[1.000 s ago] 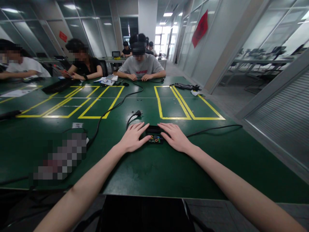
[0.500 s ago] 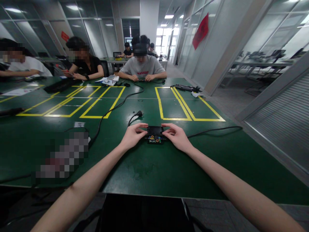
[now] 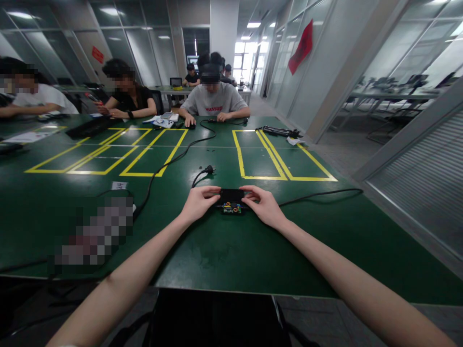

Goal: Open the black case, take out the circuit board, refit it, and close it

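Between the fingertips of my left hand (image 3: pixel 198 201) and my right hand (image 3: pixel 265 205) is a black rectangular cover (image 3: pixel 232 195), pinched at its two short sides. Just in front of it, on my side, an opened power adapter (image 3: pixel 232 208) rests on the green table. Its circuit board shows two yellowish ring-shaped coils and other small parts. Both hands sit low over the table, thumbs and forefingers closed on the cover's edges. Beyond my left hand lies a black plug (image 3: pixel 209 169) on a short cable. A thin black cable (image 3: pixel 321 193) runs off beyond my right hand.
Yellow tape outlines (image 3: pixel 253 178) mark the green table (image 3: pixel 202 255). To the left lies a blurred-out long object (image 3: pixel 96 233) with a cable (image 3: pixel 147 193). Opposite, a person in a grey shirt (image 3: pixel 213 99) works; others sit at left. A black bundle (image 3: pixel 278 131) lies at the far right.
The cover has tilted slightly, and its face now looks plain dark instead of showing a rimmed recess. The person opposite has moved one hand sideways to a small black item.
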The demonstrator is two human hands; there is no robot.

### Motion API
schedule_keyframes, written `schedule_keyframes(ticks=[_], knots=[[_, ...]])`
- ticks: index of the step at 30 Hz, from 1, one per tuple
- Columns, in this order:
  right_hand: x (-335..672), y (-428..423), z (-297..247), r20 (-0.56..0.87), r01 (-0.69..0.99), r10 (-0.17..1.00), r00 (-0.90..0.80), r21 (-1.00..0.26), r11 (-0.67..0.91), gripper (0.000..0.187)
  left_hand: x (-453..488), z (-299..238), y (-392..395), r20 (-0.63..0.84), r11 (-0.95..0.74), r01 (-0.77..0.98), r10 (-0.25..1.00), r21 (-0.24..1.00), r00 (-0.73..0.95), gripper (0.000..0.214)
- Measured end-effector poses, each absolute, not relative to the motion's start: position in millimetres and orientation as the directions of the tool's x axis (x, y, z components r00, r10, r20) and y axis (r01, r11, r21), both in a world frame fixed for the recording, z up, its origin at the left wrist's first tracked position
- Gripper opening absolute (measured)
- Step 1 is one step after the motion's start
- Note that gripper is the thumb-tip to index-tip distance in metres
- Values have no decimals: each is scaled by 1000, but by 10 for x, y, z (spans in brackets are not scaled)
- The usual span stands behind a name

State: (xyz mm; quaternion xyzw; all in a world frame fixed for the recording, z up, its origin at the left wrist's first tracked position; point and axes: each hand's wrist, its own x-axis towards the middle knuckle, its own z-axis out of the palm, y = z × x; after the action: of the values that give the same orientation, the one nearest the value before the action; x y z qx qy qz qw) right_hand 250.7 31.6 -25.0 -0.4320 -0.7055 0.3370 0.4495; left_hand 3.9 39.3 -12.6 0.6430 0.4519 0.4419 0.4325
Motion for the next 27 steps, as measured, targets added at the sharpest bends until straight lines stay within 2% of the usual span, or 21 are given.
schedule_keyframes(ticks=[6,27], knots=[[2512,320,-253,352,301,907,-229,-861,410,37,41,-149,402,190,-236,222,959,946,210,29],[2529,343,-259,336,322,910,-243,-857,403,31,62,-144,424,168,-209,206,966,956,199,36]])
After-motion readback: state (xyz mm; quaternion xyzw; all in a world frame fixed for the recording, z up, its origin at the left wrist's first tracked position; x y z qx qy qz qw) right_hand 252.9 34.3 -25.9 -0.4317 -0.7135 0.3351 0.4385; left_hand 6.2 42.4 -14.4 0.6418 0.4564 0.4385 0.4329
